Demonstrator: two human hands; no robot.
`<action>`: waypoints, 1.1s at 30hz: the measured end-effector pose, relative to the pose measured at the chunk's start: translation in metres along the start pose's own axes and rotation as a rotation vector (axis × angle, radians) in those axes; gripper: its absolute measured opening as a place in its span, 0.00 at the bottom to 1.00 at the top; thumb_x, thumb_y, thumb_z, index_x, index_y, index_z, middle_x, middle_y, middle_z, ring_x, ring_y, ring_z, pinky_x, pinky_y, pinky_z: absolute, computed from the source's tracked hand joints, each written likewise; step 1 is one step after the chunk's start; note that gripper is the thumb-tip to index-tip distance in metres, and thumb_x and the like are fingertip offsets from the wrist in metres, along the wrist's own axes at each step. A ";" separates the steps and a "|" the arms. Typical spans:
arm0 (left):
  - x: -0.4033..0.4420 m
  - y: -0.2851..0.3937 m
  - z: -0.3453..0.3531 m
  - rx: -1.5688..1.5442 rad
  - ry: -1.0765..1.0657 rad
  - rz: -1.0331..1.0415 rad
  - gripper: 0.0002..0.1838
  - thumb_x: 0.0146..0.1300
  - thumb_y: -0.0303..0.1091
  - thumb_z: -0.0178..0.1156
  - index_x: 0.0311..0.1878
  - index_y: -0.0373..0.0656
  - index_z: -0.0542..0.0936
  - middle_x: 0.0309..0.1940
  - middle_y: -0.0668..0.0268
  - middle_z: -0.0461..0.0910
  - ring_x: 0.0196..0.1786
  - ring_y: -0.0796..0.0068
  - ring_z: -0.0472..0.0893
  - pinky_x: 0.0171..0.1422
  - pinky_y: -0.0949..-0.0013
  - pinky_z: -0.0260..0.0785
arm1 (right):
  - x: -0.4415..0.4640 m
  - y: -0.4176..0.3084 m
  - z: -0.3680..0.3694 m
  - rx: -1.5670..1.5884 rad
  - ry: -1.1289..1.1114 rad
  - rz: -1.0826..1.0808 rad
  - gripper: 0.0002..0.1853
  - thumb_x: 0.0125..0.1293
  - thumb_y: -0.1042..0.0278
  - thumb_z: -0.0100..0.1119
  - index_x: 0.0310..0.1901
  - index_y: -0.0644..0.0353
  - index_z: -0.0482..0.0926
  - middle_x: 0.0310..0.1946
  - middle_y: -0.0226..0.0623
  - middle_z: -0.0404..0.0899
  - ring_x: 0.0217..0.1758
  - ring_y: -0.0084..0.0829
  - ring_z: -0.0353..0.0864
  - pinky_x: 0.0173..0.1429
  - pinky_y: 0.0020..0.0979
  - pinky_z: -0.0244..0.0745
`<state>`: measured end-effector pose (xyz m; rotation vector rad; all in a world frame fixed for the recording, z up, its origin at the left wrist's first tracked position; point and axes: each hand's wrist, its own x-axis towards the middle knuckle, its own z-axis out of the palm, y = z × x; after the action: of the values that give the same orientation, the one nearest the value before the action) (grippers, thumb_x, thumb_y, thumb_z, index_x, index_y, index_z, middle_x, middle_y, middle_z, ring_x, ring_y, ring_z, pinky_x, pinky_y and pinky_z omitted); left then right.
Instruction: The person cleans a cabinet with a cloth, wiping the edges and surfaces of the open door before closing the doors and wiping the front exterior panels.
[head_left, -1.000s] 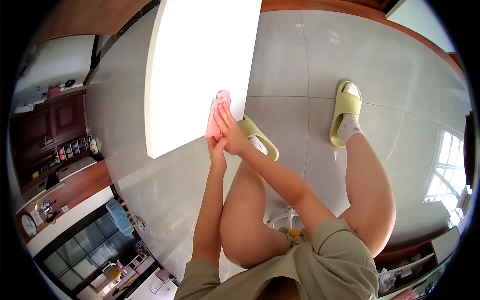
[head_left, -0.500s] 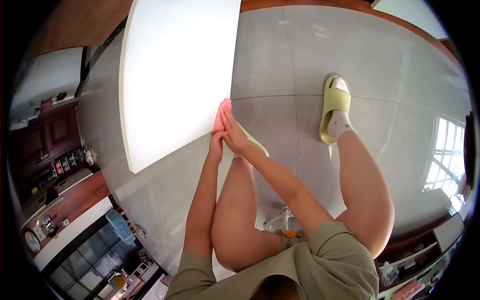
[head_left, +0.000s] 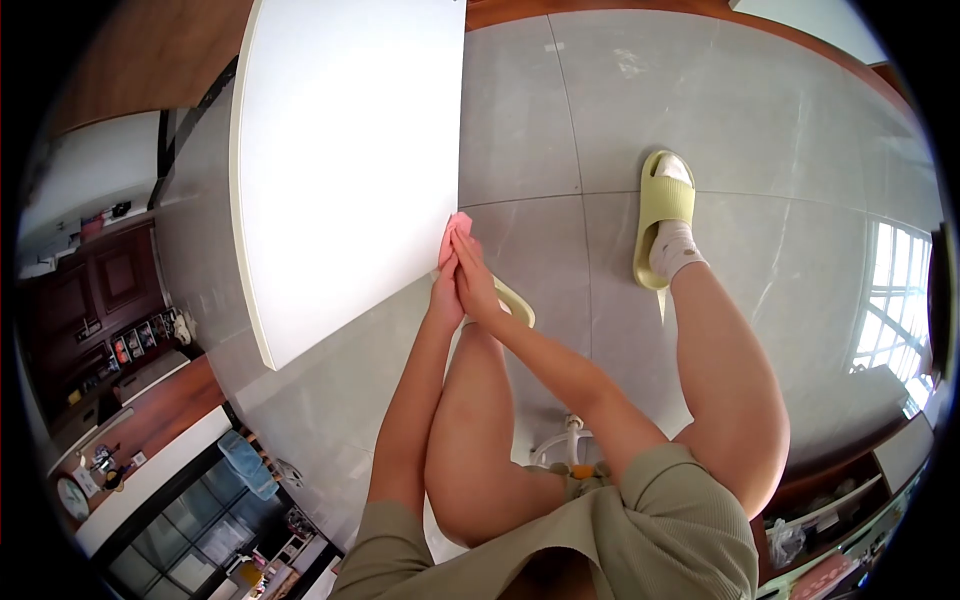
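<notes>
A pink cloth wraps over the right edge of a large white panel, close to its near right corner. My right hand presses on the cloth with its fingers together and stretched along it. Just beside it on the left, my left hand is closed at the lower end of the cloth, and the two hands touch. Part of the cloth is hidden under the fingers, and the left fingertips are partly covered.
Grey floor tiles spread around the panel. My feet wear green slippers, one partly behind my right hand. A white stool or chair base shows beneath me. Open shelving stands at the lower right, and a dark red door at far left.
Both hands and the pink cloth have shifted slightly down in view and drawn closer together. The panel's near left corner also appears lower, as the view has moved a little.
</notes>
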<state>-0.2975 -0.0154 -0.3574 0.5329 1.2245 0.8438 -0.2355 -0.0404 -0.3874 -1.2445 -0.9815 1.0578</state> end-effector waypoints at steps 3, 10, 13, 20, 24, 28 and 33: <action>-0.016 0.016 0.022 0.014 -0.044 0.076 0.26 0.68 0.36 0.39 0.69 0.40 0.60 0.67 0.65 0.63 0.68 0.69 0.63 0.71 0.67 0.55 | -0.001 -0.013 -0.009 -0.038 0.025 -0.049 0.25 0.65 0.82 0.42 0.65 0.62 0.65 0.65 0.48 0.64 0.70 0.46 0.60 0.71 0.38 0.58; -0.026 0.046 0.065 0.053 -0.045 0.247 0.25 0.72 0.37 0.35 0.71 0.44 0.57 0.69 0.67 0.60 0.70 0.68 0.61 0.72 0.65 0.54 | 0.036 -0.019 -0.015 -0.029 -0.095 -0.329 0.24 0.64 0.83 0.44 0.63 0.65 0.66 0.65 0.45 0.66 0.69 0.43 0.63 0.69 0.37 0.60; -0.020 0.049 0.070 0.052 -0.041 0.267 0.25 0.73 0.37 0.33 0.71 0.46 0.56 0.69 0.68 0.59 0.71 0.68 0.60 0.72 0.65 0.53 | 0.043 -0.012 -0.009 -0.047 -0.127 -0.338 0.25 0.65 0.81 0.43 0.65 0.65 0.64 0.66 0.46 0.63 0.69 0.43 0.62 0.71 0.36 0.58; 0.016 0.020 0.034 0.014 -0.059 0.156 0.25 0.73 0.37 0.34 0.71 0.47 0.57 0.69 0.68 0.60 0.70 0.68 0.61 0.72 0.66 0.54 | 0.049 0.034 0.014 -0.029 0.010 -0.092 0.27 0.69 0.76 0.40 0.70 0.61 0.56 0.65 0.50 0.64 0.68 0.42 0.64 0.69 0.36 0.59; 0.032 -0.007 0.009 0.079 0.086 0.034 0.24 0.72 0.37 0.35 0.71 0.48 0.58 0.67 0.68 0.62 0.69 0.70 0.62 0.71 0.68 0.54 | 0.042 0.025 0.007 0.158 0.023 0.210 0.25 0.70 0.74 0.40 0.69 0.60 0.59 0.59 0.52 0.71 0.60 0.45 0.72 0.62 0.36 0.66; 0.020 -0.021 0.000 0.105 0.256 -0.082 0.23 0.71 0.39 0.36 0.68 0.48 0.63 0.64 0.68 0.66 0.67 0.72 0.65 0.70 0.70 0.56 | 0.017 0.015 0.010 0.051 0.124 0.166 0.24 0.69 0.75 0.43 0.66 0.60 0.63 0.54 0.53 0.74 0.54 0.49 0.75 0.58 0.36 0.69; -0.025 -0.003 0.000 0.178 0.161 -0.022 0.23 0.70 0.41 0.37 0.65 0.45 0.65 0.62 0.68 0.68 0.65 0.72 0.65 0.69 0.69 0.56 | -0.014 -0.017 0.016 0.071 0.122 0.196 0.23 0.67 0.74 0.47 0.64 0.60 0.66 0.51 0.53 0.75 0.52 0.52 0.75 0.55 0.38 0.70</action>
<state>-0.2989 -0.0370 -0.3450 0.6023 1.4597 0.7743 -0.2531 -0.0505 -0.3696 -1.3499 -0.7336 1.1437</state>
